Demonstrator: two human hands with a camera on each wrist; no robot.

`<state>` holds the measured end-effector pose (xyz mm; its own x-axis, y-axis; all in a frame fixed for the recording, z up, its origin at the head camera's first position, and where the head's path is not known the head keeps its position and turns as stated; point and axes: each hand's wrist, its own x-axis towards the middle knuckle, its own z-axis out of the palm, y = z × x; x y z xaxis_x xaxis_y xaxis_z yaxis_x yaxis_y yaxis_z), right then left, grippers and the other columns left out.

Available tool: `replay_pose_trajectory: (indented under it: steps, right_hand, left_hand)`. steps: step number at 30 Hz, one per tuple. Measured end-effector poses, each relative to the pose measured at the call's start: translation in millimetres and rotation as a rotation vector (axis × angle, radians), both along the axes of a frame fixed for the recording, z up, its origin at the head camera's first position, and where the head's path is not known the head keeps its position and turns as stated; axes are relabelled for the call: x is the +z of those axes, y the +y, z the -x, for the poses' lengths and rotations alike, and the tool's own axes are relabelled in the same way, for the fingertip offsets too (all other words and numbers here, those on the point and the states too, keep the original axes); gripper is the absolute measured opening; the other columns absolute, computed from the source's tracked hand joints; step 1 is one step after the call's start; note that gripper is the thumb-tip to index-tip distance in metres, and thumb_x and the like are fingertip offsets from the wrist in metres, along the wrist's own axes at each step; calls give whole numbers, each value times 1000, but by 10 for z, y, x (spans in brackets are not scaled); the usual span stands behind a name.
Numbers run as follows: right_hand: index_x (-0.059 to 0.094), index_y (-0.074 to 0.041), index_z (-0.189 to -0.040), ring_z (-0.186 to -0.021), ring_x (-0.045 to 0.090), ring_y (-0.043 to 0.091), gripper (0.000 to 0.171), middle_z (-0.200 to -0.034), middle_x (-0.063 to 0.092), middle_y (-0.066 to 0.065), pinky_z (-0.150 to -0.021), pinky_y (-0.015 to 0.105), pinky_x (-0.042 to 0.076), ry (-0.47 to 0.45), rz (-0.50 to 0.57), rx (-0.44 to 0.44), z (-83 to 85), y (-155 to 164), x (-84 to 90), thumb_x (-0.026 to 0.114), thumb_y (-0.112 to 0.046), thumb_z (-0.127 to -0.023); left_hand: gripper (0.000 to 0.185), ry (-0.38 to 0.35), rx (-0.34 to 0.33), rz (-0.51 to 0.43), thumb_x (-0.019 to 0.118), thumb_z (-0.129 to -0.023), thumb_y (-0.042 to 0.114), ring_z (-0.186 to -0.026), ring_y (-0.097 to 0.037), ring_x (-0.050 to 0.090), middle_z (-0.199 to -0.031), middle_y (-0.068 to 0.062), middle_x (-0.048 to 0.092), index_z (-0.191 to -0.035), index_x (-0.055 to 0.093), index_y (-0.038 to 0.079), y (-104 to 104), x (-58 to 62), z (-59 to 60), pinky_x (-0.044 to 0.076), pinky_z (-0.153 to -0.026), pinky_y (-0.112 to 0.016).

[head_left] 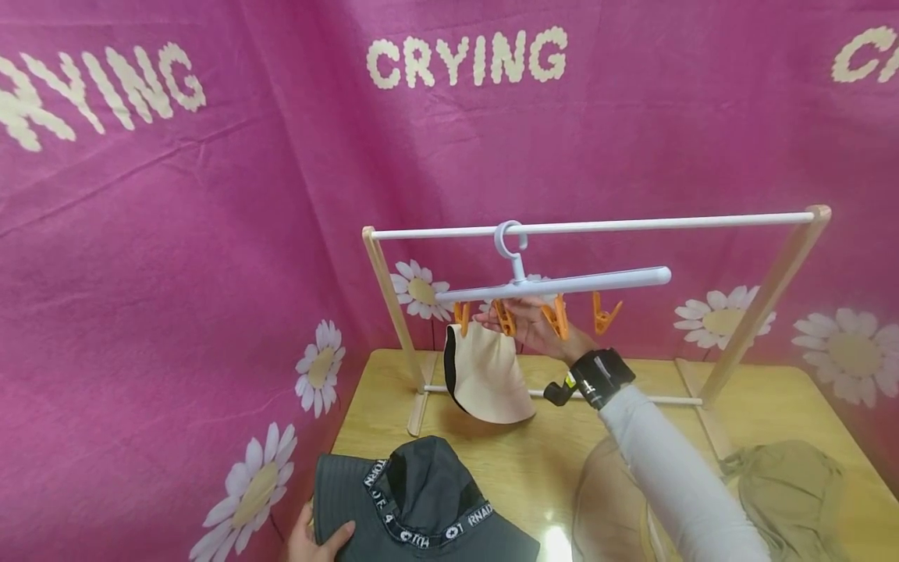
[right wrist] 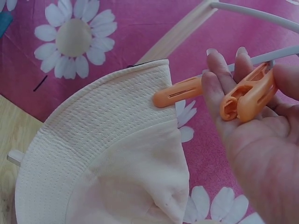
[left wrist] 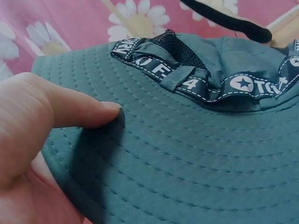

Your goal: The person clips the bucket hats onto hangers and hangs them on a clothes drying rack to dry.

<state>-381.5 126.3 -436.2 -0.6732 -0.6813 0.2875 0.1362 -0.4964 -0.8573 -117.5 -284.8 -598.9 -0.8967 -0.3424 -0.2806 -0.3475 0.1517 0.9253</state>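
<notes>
A person in a pale sleeve works both hands at a small drying rack set on a wooden desk, just across from where I stand. The right hand is raised beneath a pale hanger hooked over the rack's white top rail, its thumb and fingers closed lightly about an orange clip, second from the left of four. Beside it, the leftmost clip has hold of the brim of a cream hat, which hangs below the hanger, its dark underside showing along one edge. The left hand pinches the stitched brim of a dark grey hat at the near side of the desk, thumb flat on top and fingers underneath; white lettering runs along the band around its crown. Right of the outstretched arm lies an olive hat, and a tan item is partly hidden by the sleeve. Behind everything hangs a pink cloth printed with daisies and the word "CRYING."
</notes>
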Motion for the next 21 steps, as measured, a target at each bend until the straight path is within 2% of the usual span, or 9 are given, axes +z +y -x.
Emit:
replay_pose_trajectory:
  steps: [4,8,11,16,21]
  right_hand:
    - [63,-7,-127,-126,67,34,38,-112,69,11,-113,49,45,21,14,10,-6,-8,42,29,0,-113]
    - [68,-5,-124,-127,65,39,43,-114,70,12,-115,52,41,31,70,48,-19,2,82,28,5,-111]
    - [68,-4,-124,-126,66,38,42,-115,70,11,-115,53,40,32,71,17,-28,-23,76,29,7,-110]
    - [67,-6,-122,-124,68,30,43,-116,69,14,-113,45,46,63,21,-48,-37,-89,32,26,5,-112]
    - [70,-7,-116,-121,70,27,45,-111,71,13,-112,42,47,59,31,-98,-45,-115,4,27,6,-111]
  left_hand:
    - [79,46,18,-27,86,-82,6,-87,-18,73,-109,-15,75,-146,41,-8,85,119,28,62,-74,-37]
    - [76,53,33,-62,85,-82,4,-84,-20,74,-105,-12,76,-144,42,-7,185,210,35,63,-72,-40]
    - [68,57,34,-77,84,-83,1,-81,-18,74,-101,-8,76,-138,45,-7,258,264,23,63,-69,-38]
    - [60,79,-7,-101,81,-85,0,-80,-19,76,-99,-9,77,-134,46,-6,339,351,3,64,-68,-38]
    - [53,149,-27,-145,79,-86,-3,-76,-22,77,-95,-10,77,-130,48,-4,432,416,-5,64,-66,-41]
